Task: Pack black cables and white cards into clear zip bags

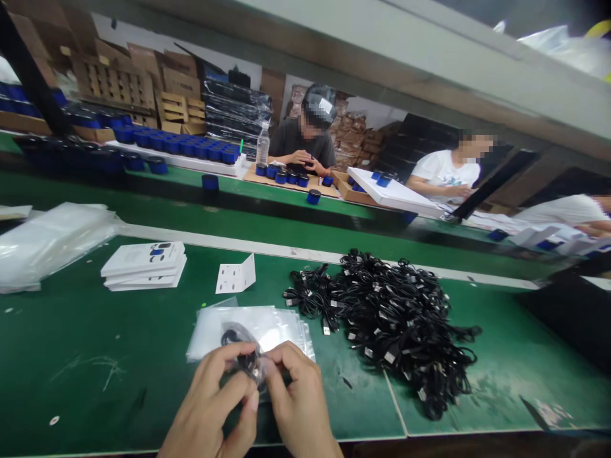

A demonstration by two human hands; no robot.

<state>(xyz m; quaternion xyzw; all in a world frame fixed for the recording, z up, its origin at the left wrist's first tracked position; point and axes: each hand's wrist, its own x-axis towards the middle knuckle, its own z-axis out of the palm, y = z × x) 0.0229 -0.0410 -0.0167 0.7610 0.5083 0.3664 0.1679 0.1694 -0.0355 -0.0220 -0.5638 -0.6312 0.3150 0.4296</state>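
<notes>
My left hand [214, 397] and my right hand [298, 397] meet near the front edge of the green table [95, 369]. Both pinch a small clear plastic bag with a coiled black cable [245, 362] inside it. The fingers of both hands are closed on the bag. Under and just behind the hands lies a stack of clear plastic bags [248, 327]. To the right sits a big heap of coiled black cables [391, 318].
A stack of white leaflets [143, 264] and a folded white card [235, 275] lie further back. Crumpled clear plastic [48, 242] is at far left. Across a conveyor, three people sit working among blue round items [191, 149] and cardboard boxes.
</notes>
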